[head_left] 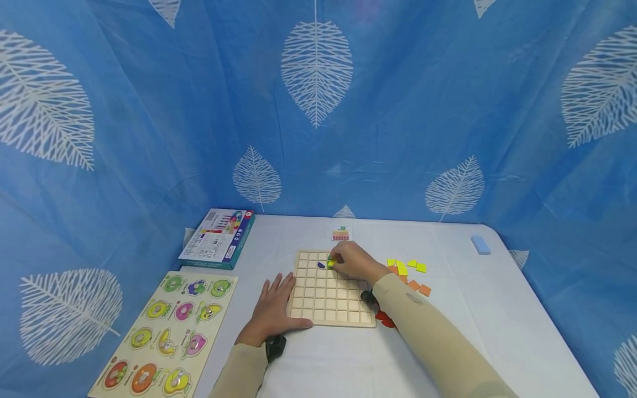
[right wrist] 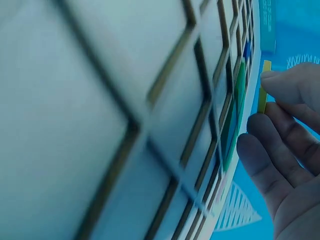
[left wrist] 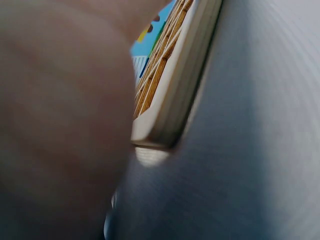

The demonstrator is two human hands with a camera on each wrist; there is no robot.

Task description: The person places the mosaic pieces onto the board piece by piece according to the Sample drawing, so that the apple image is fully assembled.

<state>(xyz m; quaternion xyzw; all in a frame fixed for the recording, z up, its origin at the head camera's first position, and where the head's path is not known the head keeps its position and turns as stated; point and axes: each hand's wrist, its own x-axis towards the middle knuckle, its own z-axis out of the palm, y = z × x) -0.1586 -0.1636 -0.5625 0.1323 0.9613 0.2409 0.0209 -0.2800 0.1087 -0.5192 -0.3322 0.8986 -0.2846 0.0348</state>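
A wooden grid board (head_left: 323,297) lies on the white table. My left hand (head_left: 271,310) rests at its left side, fingers spread against the edge and thumb along the front corner. In the left wrist view, the board's corner (left wrist: 172,100) shows beside the blurred palm. Over the board's far rows, my right hand (head_left: 357,262) pinches a small yellow tile (right wrist: 264,87) between thumb and fingertips. The right wrist view shows the tile held on edge just off the grid, near green pieces (right wrist: 239,100) set in cells. A dark blue piece (head_left: 320,265) lies left of the right hand.
Right of the board lie yellow tiles (head_left: 421,267), orange tiles (head_left: 424,290) and red pieces (head_left: 388,323), partly behind the right sleeve. A picture card (head_left: 342,233) lies beyond the board. At left are a game box (head_left: 216,237) and a fruit puzzle board (head_left: 164,331); a blue block (head_left: 480,245) sits far right.
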